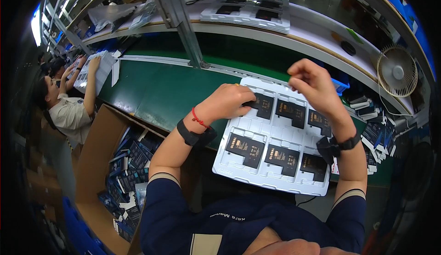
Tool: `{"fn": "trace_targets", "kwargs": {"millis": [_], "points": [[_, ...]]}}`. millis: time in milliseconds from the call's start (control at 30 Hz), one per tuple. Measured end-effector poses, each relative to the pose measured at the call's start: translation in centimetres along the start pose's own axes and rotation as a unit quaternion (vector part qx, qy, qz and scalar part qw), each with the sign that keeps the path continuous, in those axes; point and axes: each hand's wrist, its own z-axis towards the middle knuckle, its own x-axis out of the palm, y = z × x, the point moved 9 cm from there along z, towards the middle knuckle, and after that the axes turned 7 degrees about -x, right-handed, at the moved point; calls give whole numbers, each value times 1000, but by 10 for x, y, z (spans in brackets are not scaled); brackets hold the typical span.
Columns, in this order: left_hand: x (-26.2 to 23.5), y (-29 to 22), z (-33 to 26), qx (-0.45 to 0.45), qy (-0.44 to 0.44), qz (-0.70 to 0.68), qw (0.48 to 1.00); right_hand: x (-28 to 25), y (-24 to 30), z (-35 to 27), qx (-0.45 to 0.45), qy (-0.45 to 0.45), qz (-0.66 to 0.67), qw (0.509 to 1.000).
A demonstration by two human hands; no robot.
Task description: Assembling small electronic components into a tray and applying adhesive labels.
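A white moulded tray [220, 166] lies tilted in front of me, with several flat black batteries with gold print in its pockets. My left hand [228, 102] pinches the left edge of the far-left battery [263, 106], which lies in its pocket. My right hand [314, 82] is raised over the tray's far right corner. Its fingers are loosely curled with the thumb a little apart, and nothing shows between them. Below it sit the far-middle battery [291, 114] and the far-right battery [319, 122], partly covered by my wrist. The near-left battery [245, 151] rests in the near row.
An open cardboard box [98, 170] with many small dark boxes stands at my left. More small boxes [379, 133] are heaped right of the tray, near a fan [397, 71]. Another filled tray [248, 11] sits on the shelf. A co-worker [69, 110] handles stacked trays far left.
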Motion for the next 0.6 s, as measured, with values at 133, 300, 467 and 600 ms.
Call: {"fn": "trace_targets", "kwargs": {"millis": [133, 300, 467, 600], "points": [[-15, -19, 3, 118, -66, -17, 991, 37, 0, 27, 20, 36, 19, 999], [-3, -14, -2, 128, -20, 36, 991, 70, -15, 34, 33, 69, 89, 993], [-24, -3, -13, 100, -184, -7, 978, 73, -39, 27, 65, 49, 89, 993], [-31, 6, -16, 50, -223, -59, 972, 81, -49, 25, 103, 64, 92, 988]]}}
